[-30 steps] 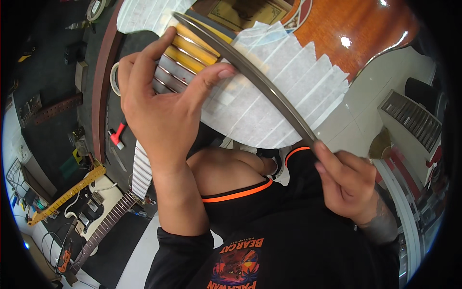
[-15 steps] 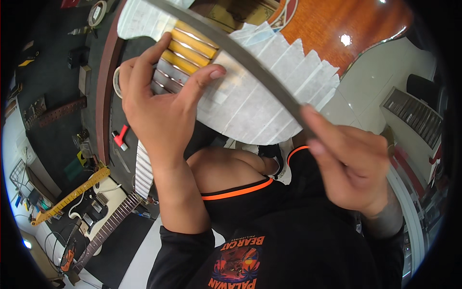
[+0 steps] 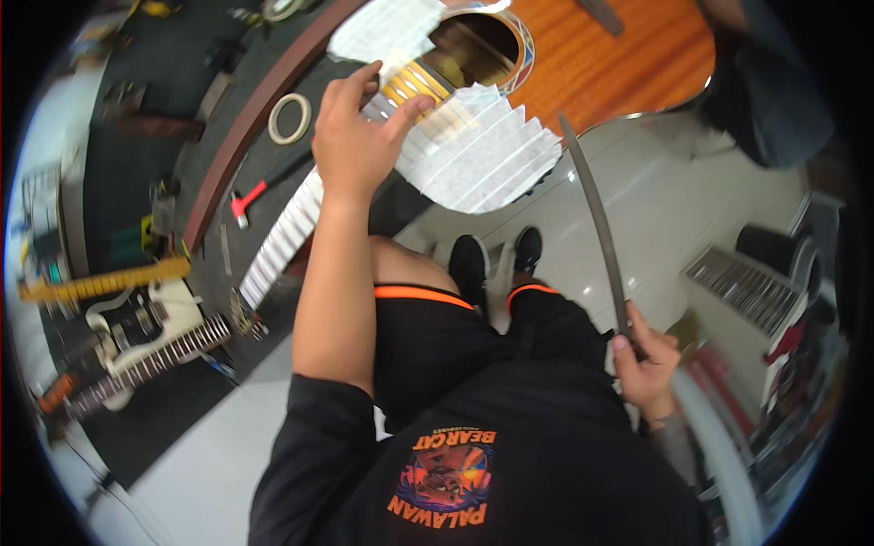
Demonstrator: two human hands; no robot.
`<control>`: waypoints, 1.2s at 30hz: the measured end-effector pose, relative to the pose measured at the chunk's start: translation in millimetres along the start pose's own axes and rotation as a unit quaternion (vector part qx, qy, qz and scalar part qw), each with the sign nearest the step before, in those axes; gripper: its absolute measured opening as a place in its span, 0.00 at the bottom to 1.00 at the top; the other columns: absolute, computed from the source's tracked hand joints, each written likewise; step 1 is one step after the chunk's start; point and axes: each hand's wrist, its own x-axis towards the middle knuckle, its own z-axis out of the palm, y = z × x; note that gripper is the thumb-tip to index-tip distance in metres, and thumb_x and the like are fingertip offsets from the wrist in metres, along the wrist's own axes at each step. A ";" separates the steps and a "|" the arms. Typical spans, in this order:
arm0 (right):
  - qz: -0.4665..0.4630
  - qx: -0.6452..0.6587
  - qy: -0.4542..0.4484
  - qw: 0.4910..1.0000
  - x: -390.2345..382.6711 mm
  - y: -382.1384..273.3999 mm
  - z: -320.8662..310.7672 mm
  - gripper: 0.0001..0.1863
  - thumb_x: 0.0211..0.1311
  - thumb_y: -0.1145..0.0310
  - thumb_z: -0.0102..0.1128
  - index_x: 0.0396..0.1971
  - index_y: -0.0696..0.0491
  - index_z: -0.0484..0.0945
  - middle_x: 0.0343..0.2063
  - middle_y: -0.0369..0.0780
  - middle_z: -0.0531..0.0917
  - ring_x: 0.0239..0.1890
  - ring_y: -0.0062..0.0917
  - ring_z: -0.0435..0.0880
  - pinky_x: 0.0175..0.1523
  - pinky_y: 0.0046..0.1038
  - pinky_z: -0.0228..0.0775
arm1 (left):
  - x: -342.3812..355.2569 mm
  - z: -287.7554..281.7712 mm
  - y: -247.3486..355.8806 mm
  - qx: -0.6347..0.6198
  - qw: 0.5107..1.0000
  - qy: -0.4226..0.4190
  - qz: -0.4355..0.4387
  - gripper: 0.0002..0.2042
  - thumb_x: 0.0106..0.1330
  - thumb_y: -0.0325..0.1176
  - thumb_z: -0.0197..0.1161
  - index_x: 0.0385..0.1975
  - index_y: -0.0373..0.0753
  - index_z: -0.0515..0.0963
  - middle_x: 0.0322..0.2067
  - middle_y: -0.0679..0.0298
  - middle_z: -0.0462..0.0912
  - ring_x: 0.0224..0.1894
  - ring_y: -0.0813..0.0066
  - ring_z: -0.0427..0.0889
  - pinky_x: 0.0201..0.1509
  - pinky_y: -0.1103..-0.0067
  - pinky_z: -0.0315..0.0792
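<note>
An acoustic guitar (image 3: 628, 77) with a glossy orange-brown top lies at the upper middle. Pale masking tape (image 3: 492, 155) covers the top around its fretboard, and striped tape runs down the neck (image 3: 284, 232). Between the taped areas a few frets (image 3: 414, 85) show over a yellow strip. My left hand (image 3: 355, 136) rests across the fretboard there, fingers and thumb spread to either side. My right hand (image 3: 648, 359), low at the right, is closed round one end of a long grey metal file (image 3: 596, 214). The file points up toward the guitar body, apart from the frets.
On the dark bench lie a tape roll (image 3: 289, 119) and a red-headed hammer (image 3: 244, 205). A white electric guitar (image 3: 150, 318) and a yellow neck (image 3: 109, 280) are at the left. Blurred dark clothing of another person (image 3: 774, 100) shows at upper right, above the tiled floor (image 3: 564, 241).
My right hand has drawn the file off the frets, down and to the right. My left hand stays at the fretboard. The view has shifted, showing more floor and my shoes.
</note>
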 end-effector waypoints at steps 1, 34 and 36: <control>0.013 -0.003 -0.004 1.000 -7.2 0.5 -6.4 0.25 0.60 0.80 0.66 0.59 0.66 0.79 0.21 0.38 0.80 0.22 0.16 0.75 0.31 0.20 0.68 | 2.4 -1.7 -0.4 -0.013 0.999 0.026 -0.018 0.32 0.50 0.53 0.82 0.50 0.38 0.84 0.39 0.62 0.82 0.42 0.65 0.84 0.45 0.70 0.79; -0.195 -0.326 -0.284 0.880 35.6 -7.9 7.7 0.25 0.59 0.64 0.66 0.59 0.48 0.80 0.28 0.46 0.87 0.31 0.45 0.86 0.38 0.44 0.78 | -488.5 -157.3 -115.7 0.069 0.762 -0.328 -0.555 0.34 0.66 0.61 0.65 0.60 0.37 0.80 0.51 0.46 0.86 0.57 0.49 0.84 0.64 0.66 0.75; -0.211 -0.331 -0.295 0.871 51.9 -13.0 34.2 0.26 0.59 0.64 0.67 0.60 0.48 0.78 0.29 0.46 0.87 0.32 0.45 0.87 0.39 0.44 0.78 | -474.9 -153.4 -123.6 0.055 0.780 -0.297 -0.548 0.34 0.66 0.59 0.66 0.61 0.37 0.79 0.53 0.47 0.85 0.57 0.50 0.84 0.64 0.65 0.75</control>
